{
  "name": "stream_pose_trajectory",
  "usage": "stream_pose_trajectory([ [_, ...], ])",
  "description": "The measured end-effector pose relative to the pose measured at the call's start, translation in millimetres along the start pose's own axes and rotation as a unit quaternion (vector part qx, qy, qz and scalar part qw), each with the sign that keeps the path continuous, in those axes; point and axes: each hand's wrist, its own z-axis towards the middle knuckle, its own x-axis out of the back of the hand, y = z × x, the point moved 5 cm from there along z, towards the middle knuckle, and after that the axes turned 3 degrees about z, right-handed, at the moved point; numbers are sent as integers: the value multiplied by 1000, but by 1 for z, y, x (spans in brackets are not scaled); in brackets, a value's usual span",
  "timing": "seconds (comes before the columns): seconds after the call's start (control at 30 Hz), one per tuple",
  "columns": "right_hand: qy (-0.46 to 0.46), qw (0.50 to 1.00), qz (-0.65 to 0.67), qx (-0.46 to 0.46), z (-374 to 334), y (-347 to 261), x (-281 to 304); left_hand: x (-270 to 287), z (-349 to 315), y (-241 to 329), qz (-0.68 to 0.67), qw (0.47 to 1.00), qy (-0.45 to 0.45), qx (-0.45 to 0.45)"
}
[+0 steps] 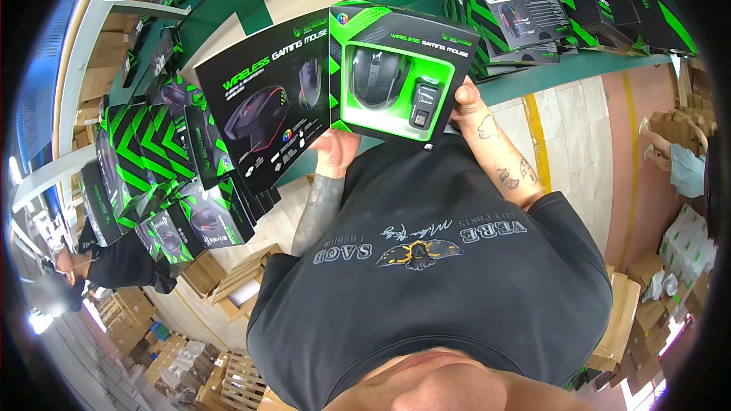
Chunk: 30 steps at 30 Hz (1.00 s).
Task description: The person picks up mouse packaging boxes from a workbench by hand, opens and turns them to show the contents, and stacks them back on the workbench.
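Left hand [337,152] at seven o'clock and right hand [465,99] at four hold the box [430,44], seemingly for inspection; closing its nine-o'clock flap [268,84] would need a rightward swing.

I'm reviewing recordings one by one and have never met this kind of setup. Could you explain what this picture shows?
There is no robot here: the hands are a person's own, bare. The single picture comes from a wide fisheye camera on their head, looking down, so straight edges bend near the rim and their black shirt fills much of the lower half.

The right hand grips the right edge of a black-and-green box. The left hand is at its lower left, fingers mostly hidden. The front flap is swung open leftward, showing a dark mouse and a small black piece.

Beyond is a green table bearing similar boxes.
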Motion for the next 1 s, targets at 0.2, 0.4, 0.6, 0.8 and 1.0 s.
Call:
stream_pose_trajectory([
  [0.2, 15, 999, -33, -22, 3, 10, 1, 21, -4, 0, -73, 996, -47, 6],
  [0.4, 288, 937, -172, -96, 25, 30, 30, 65, 6, -5, -10, 991, 8, 137],
  [0.6, 248, 888, -327, -209, 13, 48, 57, 124, 115, 32, -69, 983, 170, -28],
  [0.8, 213, 819, -472, -247, -17, 56, 99, 131, 233, -31, 267, 933, 186, 152],
  [1.0, 228, 775, -532, -255, -53, 42, 112, 127, 374, -70, 496, 847, 192, 0],
])
